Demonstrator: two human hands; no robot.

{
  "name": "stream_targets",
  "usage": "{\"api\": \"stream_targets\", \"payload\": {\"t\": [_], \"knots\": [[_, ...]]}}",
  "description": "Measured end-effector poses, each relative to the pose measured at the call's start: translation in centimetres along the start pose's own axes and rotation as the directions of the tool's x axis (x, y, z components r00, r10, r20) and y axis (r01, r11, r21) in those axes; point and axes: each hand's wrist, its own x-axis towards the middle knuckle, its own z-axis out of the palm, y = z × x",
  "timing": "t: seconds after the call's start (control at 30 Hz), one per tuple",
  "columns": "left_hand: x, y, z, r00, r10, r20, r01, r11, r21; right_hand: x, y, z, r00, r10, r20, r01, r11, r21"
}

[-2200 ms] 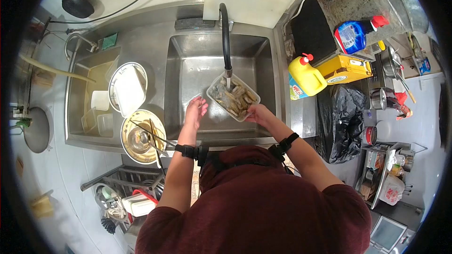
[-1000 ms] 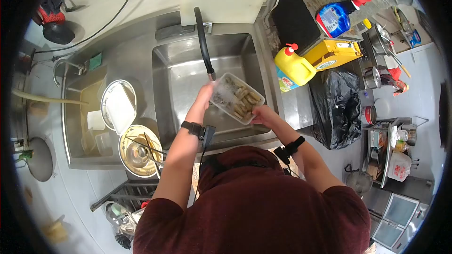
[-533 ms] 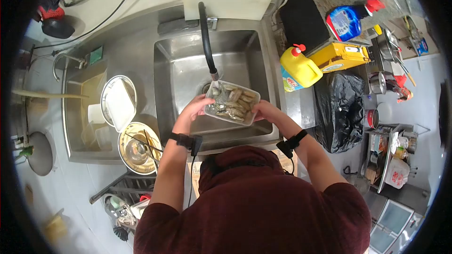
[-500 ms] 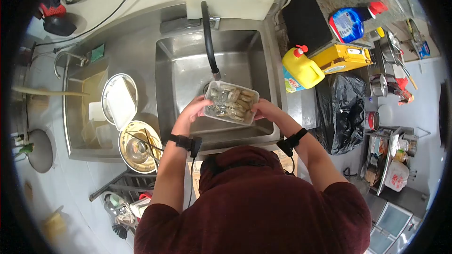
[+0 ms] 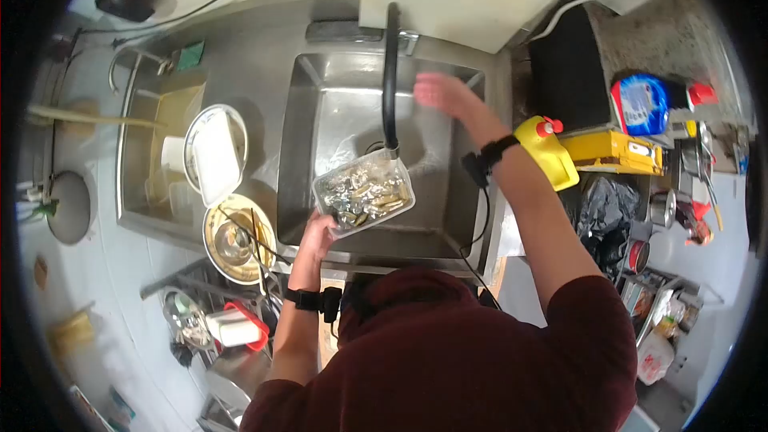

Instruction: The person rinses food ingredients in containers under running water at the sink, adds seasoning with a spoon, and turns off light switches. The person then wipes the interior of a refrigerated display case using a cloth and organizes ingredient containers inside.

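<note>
Your left hand (image 5: 320, 234), in the lower middle of the frame, grips the lower-left corner of a clear plastic container (image 5: 326, 186), its fingers closed on the wall there. The container, at the centre of the frame, is held over the sink basin (image 5: 448, 212) and sits at a slant, its right end higher in the frame than its left. Inside it lie elongated brownish pieces (image 5: 370, 194) in glinting water (their exact kind is too blurred to name). The black faucet (image 5: 390, 80) curves down from the upper middle, its tip at the container's upper edge. Your right hand (image 5: 442, 94), blurred, is extended just right of the faucet in the upper middle, fingers stretched toward the left and free of any object; the faucet's spout is the thing nearest to it. On the left of the frame, a white tray (image 5: 216, 158) rests across a round bowl (image 5: 190, 144), and just below stands a patterned basin (image 5: 214, 252) holding a glass-like bowl and long thin utensils. Right of the sink, a yellow bottle (image 5: 552, 162) with a red cap lies partly behind your right forearm.
</note>
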Motion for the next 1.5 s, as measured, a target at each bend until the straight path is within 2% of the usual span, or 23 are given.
{"api": "stream_targets", "payload": {"t": [0.03,0.1,0.17,0.2,0.23,0.3,0.37,0.47,0.57,0.63,0.7,0.77,0.83,0.9,0.97,1.03,1.07,1.17,1.23,1.27,1.37,1.4,1.5], "knots": [[-0.2,-0.1,-0.4,1.0,0.011,-0.023,-0.011,1.0,0.012,2.4,-0.5,-0.3,0.995,-0.064,-0.071,0.065,0.998,0.011],[-0.6,-0.1,-1.0,0.997,0.039,-0.069,-0.036,0.999,0.037,4.8,-3.3,2.0,0.989,-0.061,-0.136,0.066,0.997,0.034],[-1.4,0.0,-1.0,0.991,0.068,-0.113,-0.067,0.998,0.014,8.5,-4.5,1.0,0.986,-0.158,0.057,0.144,0.972,0.187],[-1.8,0.1,-1.0,0.989,0.084,-0.122,-0.085,0.996,0.001,8.9,-5.9,2.1,0.997,-0.007,-0.077,0.026,0.97,0.242],[-2.2,0.0,-1.1,0.987,0.096,-0.132,-0.099,0.995,-0.013,8.5,-7.9,4.0,0.967,0.152,-0.205,-0.084,0.948,0.306],[-2.6,-0.4,-1.7,0.99,0.096,-0.105,-0.103,0.993,-0.065,6.2,-9.7,6.7,0.962,0.153,-0.225,-0.064,0.931,0.358],[-3.3,-0.4,-1.8,0.988,0.1,-0.121,-0.11,0.99,-0.085,5.1,-10.9,8.4,0.93,-0.061,-0.363,0.199,0.914,0.355],[-4.2,-0.3,-1.8,0.984,0.104,-0.141,-0.121,0.986,-0.113,5.6,-10.4,4.8,0.962,-0.265,-0.062,0.241,0.725,0.645],[-5.4,0.5,-1.6,0.979,0.14,-0.146,-0.156,0.982,-0.103,0.0,-8.9,7.8,0.931,-0.345,-0.123,0.366,0.886,0.286],[-5.7,0.8,-1.9,0.972,0.185,-0.144,-0.199,0.976,-0.084,-2.4,-6.6,5.3,0.931,-0.327,-0.163,0.349,0.928,0.129],[-5.9,0.6,-2.5,0.962,0.224,-0.157,-0.236,0.97,-0.058,-6.4,-2.5,3.3,0.895,-0.335,-0.293,0.295,0.94,-0.174],[-6.0,0.7,-2.9,0.958,0.243,-0.15,-0.252,0.967,-0.046,-12.4,2.0,7.0,0.697,-0.56,-0.449,0.32,0.803,-0.503],[-6.2,0.9,-3.0,0.957,0.247,-0.152,-0.252,0.968,-0.014,-16.8,5.8,10.8,0.615,-0.72,-0.322,0.372,0.625,-0.687],[-6.2,0.9,-3.3,0.967,0.221,-0.127,-0.228,0.973,-0.042,-18.9,9.2,13.6,0.665,-0.737,-0.124,0.393,0.486,-0.781],[-5.8,0.7,-3.7,0.978,0.187,-0.095,-0.194,0.979,-0.064,-19.4,10.2,16.9,0.81,-0.584,-0.048,0.266,0.44,-0.857],[-5.4,0.4,-4.2,0.984,0.16,-0.078,-0.162,0.987,-0.024,-18.2,11.3,17.7,0.93,-0.338,-0.143,0.133,0.673,-0.728],[-5.4,0.7,-4.2,0.986,0.154,-0.061,-0.155,0.988,-0.012,-17.6,11.6,17.9,0.967,-0.201,-0.159,0.053,0.763,-0.644],[-5.0,1.7,-4.2,0.993,0.118,-0.004,-0.118,0.992,0.049,-17.7,10.6,19.2,0.981,0.138,-0.136,-0.185,0.873,-0.451],[-4.6,2.7,-3.7,0.992,0.098,0.077,-0.105,0.989,0.1,-17.8,11.0,18.0,0.975,0.209,-0.079,-0.223,0.903,-0.366],[-4.7,3.0,-3.2,0.994,0.093,0.051,-0.098,0.989,0.108,-18.2,11.4,17.2,0.969,0.243,-0.051,-0.246,0.914,-0.323],[-2.2,3.2,-4.1,0.984,0.017,0.179,-0.044,0.988,0.149,-19.7,12.9,15.9,0.975,0.197,-0.1,-0.217,0.937,-0.272],[-3.4,4.1,-2.0,0.991,-0.005,0.137,-0.015,0.989,0.145,-20.4,13.1,15.9,0.976,0.185,-0.114,-0.208,0.946,-0.248],[-2.2,4.0,-1.6,0.98,-0.056,0.193,0.021,0.984,0.176,-22.3,13.4,16.3,0.978,0.138,-0.155,-0.165,0.97,-0.18]]}}
